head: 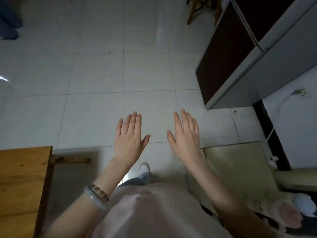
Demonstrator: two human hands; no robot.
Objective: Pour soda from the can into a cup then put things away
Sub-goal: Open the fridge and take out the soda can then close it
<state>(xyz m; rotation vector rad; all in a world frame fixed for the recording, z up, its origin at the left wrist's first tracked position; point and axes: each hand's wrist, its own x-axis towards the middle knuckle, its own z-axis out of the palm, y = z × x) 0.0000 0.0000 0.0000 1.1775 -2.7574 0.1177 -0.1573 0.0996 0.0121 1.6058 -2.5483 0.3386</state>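
My left hand (129,134) and my right hand (185,133) are held out flat in front of me, backs up, fingers stretched, above the pale tiled floor (145,71). Both hold nothing. They are a hand's width apart. Two bracelets sit on my left wrist. No can and no cup shows anywhere in the view.
A wooden table corner (22,182) is at the lower left. A tall grey and dark refrigerator (253,54) stands at the right, with a wall socket (302,94) beside it. A beige mat (236,167) lies at the lower right. Wooden chair legs (202,11) are at the top.
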